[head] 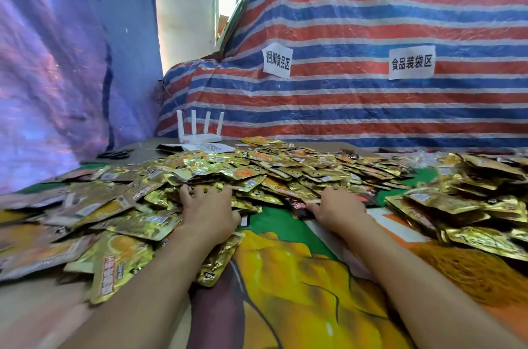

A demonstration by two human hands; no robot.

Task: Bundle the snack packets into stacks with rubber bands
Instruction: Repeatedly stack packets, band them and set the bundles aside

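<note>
A big heap of gold foil snack packets [257, 174] covers the middle of the table. My left hand [207, 212] lies at the heap's near edge, its fingers stretched forward onto the packets. My right hand [338, 210] reaches into the heap further right; its fingers are buried under packets and its thumb lies by a dark packet [300, 210]. More gold packets spread out flat at the left [85, 220], and others are piled at the right [457, 205]. I see no rubber bands.
A colourful printed cloth [285, 277] covers the table in front of me. At the back stand a white router [200, 131], a printed sheet [208, 147] and dark scissors [114, 153]. A striped tarp [371, 105] with two paper labels walls off the far side.
</note>
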